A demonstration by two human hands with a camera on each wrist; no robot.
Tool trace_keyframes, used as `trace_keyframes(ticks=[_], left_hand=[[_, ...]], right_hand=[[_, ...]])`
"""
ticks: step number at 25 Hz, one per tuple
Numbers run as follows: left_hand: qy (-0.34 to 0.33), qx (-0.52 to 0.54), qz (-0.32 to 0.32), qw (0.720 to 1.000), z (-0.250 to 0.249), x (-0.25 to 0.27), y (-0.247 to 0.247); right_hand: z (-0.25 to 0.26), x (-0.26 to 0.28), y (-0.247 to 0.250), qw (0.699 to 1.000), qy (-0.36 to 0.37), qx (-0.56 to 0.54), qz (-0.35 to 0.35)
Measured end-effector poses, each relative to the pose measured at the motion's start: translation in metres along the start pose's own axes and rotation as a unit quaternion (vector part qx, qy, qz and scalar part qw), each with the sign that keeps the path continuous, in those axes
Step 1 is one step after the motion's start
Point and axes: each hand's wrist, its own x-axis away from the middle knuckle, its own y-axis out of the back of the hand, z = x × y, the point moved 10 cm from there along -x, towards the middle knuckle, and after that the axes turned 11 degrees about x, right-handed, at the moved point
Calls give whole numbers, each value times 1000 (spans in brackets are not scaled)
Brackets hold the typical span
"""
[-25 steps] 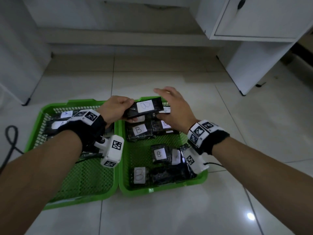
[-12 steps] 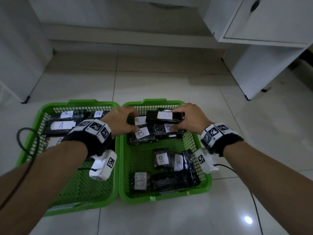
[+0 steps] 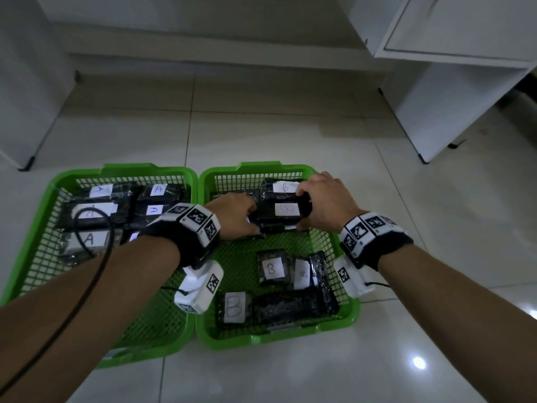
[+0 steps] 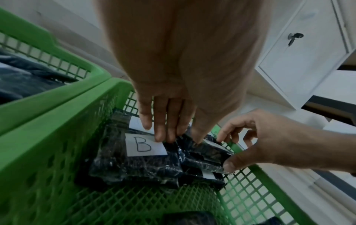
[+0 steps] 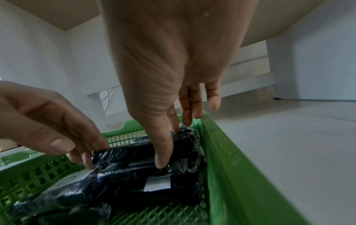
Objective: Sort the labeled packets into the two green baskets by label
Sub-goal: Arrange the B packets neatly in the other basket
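Two green baskets stand side by side on the floor. The left basket holds black packets labelled A. The right basket holds packets labelled B. At its far end both hands hold one black packet on top of other packets; its label is faint. My left hand pinches its left end. My right hand pinches its right end between thumb and fingers. A B-labelled packet lies under the left fingers.
A white cabinet stands on legs at the back right. White furniture stands at the left. A black cable loops over my left forearm and the left basket. Grey floor tiles surround the baskets.
Both hands carried the packet from above the baskets' shared edge down into the far end of the right basket, where it now lies on other packets. The head view tilted down.
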Motion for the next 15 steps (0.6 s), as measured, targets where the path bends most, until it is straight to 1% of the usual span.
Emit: trace_keyframes(ticks=[3, 6, 9, 11, 13, 14, 15], left_hand=[[-2, 54, -33, 998, -5, -6, 4], [0, 73, -21, 997, -5, -7, 2], [5, 61, -24, 998, -4, -6, 1], [-7, 39, -63, 997, -5, -4, 6], [-40, 33, -103, 993, -14, 3, 10], [-60, 30, -102, 993, -22, 7, 6], [-78, 23, -83, 993, -30, 9, 0]], right_hand=[[-7, 0, -1, 999, -15, -39, 0], [-8, 3, -7, 999, -25, -35, -2], [-3, 10, 0, 999, -10, -39, -29], [9, 18, 1, 998, 10, -52, -33], [26, 26, -4, 997, 41, -65, -1], [34, 31, -9, 996, 52, -59, 33], [40, 36, -14, 995, 59, -40, 67]])
